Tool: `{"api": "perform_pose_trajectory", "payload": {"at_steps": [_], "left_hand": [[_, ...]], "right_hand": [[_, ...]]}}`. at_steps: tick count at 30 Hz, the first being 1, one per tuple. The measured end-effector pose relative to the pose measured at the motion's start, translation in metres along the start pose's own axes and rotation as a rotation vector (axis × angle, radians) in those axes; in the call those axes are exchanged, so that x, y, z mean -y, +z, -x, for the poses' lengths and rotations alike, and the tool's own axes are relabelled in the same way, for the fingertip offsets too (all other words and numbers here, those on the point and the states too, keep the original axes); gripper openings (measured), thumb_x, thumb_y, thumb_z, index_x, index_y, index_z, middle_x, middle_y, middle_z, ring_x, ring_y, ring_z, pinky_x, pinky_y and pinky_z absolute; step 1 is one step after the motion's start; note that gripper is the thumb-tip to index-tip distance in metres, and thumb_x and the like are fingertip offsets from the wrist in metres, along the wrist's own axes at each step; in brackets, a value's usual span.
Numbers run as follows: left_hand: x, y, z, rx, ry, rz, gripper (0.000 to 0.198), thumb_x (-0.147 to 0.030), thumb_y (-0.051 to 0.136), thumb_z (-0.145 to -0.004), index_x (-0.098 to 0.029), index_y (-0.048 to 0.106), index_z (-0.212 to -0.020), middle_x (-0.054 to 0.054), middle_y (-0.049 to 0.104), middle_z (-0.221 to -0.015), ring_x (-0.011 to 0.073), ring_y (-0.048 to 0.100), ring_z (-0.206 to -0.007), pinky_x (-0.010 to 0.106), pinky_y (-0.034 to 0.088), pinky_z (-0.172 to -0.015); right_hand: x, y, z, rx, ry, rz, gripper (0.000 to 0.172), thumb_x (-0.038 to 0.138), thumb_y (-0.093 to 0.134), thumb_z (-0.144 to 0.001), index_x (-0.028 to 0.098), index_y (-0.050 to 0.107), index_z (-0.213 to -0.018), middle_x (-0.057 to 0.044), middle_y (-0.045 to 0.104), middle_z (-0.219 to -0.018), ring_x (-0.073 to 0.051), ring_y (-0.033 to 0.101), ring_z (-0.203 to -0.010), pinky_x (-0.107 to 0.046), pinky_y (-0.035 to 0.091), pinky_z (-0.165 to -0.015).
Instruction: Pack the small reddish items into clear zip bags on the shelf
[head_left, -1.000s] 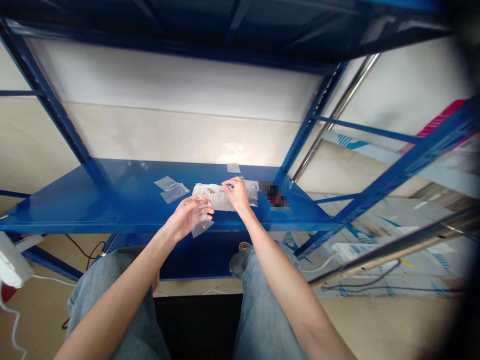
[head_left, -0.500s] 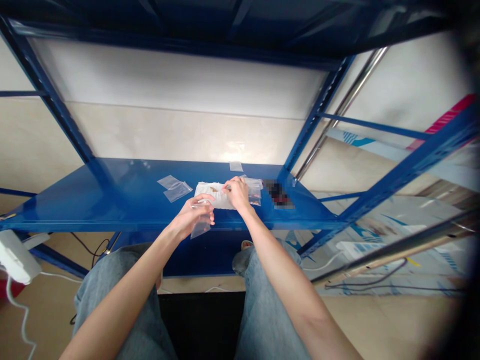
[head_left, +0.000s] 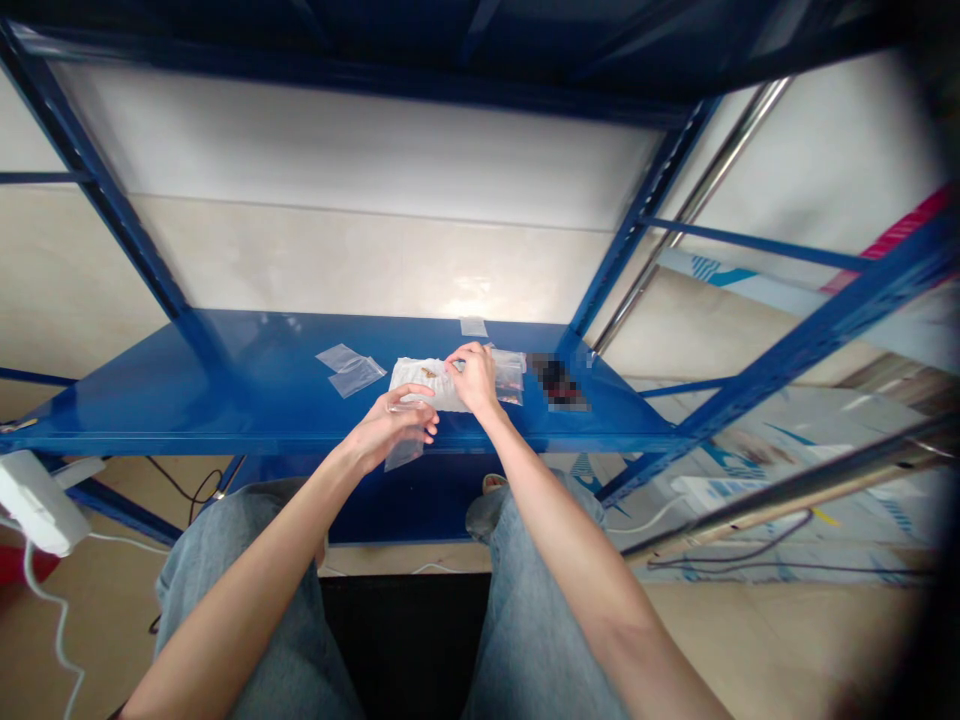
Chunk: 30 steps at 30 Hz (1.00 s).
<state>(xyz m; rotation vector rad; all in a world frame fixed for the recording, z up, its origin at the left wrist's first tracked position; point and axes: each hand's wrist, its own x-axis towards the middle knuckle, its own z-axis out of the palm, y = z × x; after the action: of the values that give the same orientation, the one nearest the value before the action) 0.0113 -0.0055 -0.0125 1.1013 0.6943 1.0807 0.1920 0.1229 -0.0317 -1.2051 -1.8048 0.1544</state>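
Observation:
My left hand (head_left: 390, 425) is closed round a small clear plastic bag (head_left: 403, 452) just above the front edge of a blue metal shelf (head_left: 225, 400). My right hand (head_left: 474, 376) rests a little further back, its fingers pinched over a white sheet (head_left: 420, 378) that carries a few small brown pieces. What the pinch holds is too small to make out. More clear bags with reddish contents (head_left: 511, 378) lie right beside that hand.
Two empty clear bags (head_left: 349, 368) lie to the left on the shelf, and one small bag (head_left: 473, 326) sits near the back. A blurred dark object (head_left: 559, 384) is at the right. Blue uprights frame the shelf. White cable and plug (head_left: 34, 500) lie lower left.
The hands have hardly moved; the left hand with its bag has drifted slightly right, closer to the right hand. The view has shifted a little.

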Motion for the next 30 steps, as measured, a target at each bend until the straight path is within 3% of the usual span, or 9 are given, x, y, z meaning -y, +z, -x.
{"api": "perform_pose_trajectory", "payload": {"at_steps": [2,5,9,13,17,19,22,25,30], "left_hand": [[0.0,-0.001,0.0,0.018,-0.005,-0.021,0.05,-0.031,0.086,-0.073,-0.017,0.06,-0.113,0.006,0.073,-0.085,0.0163,0.069,-0.073,0.03,0.056,-0.071],[0.003,-0.004,-0.002,0.038,0.02,-0.064,0.053,-0.029,0.088,-0.071,-0.015,0.06,-0.114,0.008,0.074,-0.086,0.0169,0.07,-0.074,0.03,0.056,-0.071],[0.005,-0.006,-0.005,0.007,0.051,-0.083,0.057,-0.03,0.09,-0.069,-0.014,0.061,-0.115,0.008,0.074,-0.084,0.0181,0.071,-0.073,0.03,0.056,-0.071],[0.003,-0.005,-0.003,-0.008,0.058,-0.056,0.052,-0.031,0.088,-0.071,-0.013,0.063,-0.112,0.007,0.073,-0.083,0.0165,0.07,-0.071,0.029,0.056,-0.07],[-0.001,-0.004,-0.001,-0.018,0.055,-0.012,0.047,-0.03,0.083,-0.074,-0.015,0.062,-0.113,0.008,0.073,-0.087,0.017,0.07,-0.073,0.03,0.056,-0.07],[-0.001,-0.004,0.0,-0.02,0.055,-0.002,0.046,-0.03,0.081,-0.075,-0.015,0.062,-0.115,0.01,0.074,-0.093,0.0181,0.07,-0.075,0.031,0.057,-0.071],[-0.001,-0.005,-0.001,-0.014,0.058,-0.006,0.05,-0.03,0.081,-0.076,-0.016,0.06,-0.119,0.014,0.075,-0.105,0.0202,0.072,-0.081,0.032,0.058,-0.072],[-0.001,-0.008,-0.002,-0.026,0.075,-0.004,0.053,-0.031,0.083,-0.076,-0.016,0.059,-0.121,0.015,0.075,-0.109,0.0196,0.072,-0.082,0.031,0.058,-0.072],[-0.003,-0.012,-0.003,-0.09,0.075,0.004,0.057,-0.032,0.087,-0.071,-0.018,0.061,-0.12,0.008,0.075,-0.098,0.0158,0.069,-0.076,0.027,0.056,-0.068]], "right_hand": [[0.013,-0.005,0.007,-0.008,0.0,-0.294,0.006,0.024,0.072,-0.084,0.02,0.075,-0.082,-0.007,0.068,-0.099,-0.023,0.062,-0.1,-0.041,0.047,-0.095],[0.035,-0.016,0.025,0.115,0.003,-0.666,0.019,0.039,0.076,-0.083,0.021,0.077,-0.087,-0.007,0.069,-0.107,-0.022,0.066,-0.101,-0.035,0.052,-0.086],[0.055,-0.03,0.044,0.381,-0.059,-0.762,0.024,0.047,0.08,-0.08,0.023,0.08,-0.085,-0.007,0.07,-0.108,-0.023,0.066,-0.106,-0.037,0.053,-0.09],[0.052,-0.033,0.044,0.421,-0.051,-0.771,0.023,0.046,0.077,-0.084,0.024,0.081,-0.091,-0.008,0.071,-0.111,-0.023,0.066,-0.108,-0.036,0.053,-0.089],[0.025,-0.025,0.026,0.224,0.045,-0.611,0.019,0.038,0.07,-0.087,0.021,0.079,-0.088,-0.007,0.075,-0.097,-0.022,0.068,-0.096,-0.033,0.052,-0.083],[0.008,-0.018,0.014,0.109,0.057,-0.413,0.016,0.03,0.066,-0.088,0.019,0.077,-0.083,-0.005,0.074,-0.086,-0.021,0.066,-0.086,-0.034,0.05,-0.083],[-0.008,-0.008,-0.001,0.021,0.016,-0.124,0.016,0.018,0.061,-0.088,0.019,0.077,-0.084,-0.006,0.071,-0.087,-0.022,0.063,-0.089,-0.036,0.047,-0.089],[-0.01,0.001,-0.007,0.06,-0.03,0.053,0.014,0.015,0.065,-0.088,0.02,0.078,-0.087,-0.008,0.07,-0.097,-0.024,0.06,-0.097,-0.039,0.043,-0.095],[0.0,0.014,-0.005,0.208,-0.089,0.191,0.006,0.028,0.078,-0.084,0.022,0.078,-0.082,-0.009,0.067,-0.107,-0.028,0.054,-0.104,-0.041,0.041,-0.093]]}}
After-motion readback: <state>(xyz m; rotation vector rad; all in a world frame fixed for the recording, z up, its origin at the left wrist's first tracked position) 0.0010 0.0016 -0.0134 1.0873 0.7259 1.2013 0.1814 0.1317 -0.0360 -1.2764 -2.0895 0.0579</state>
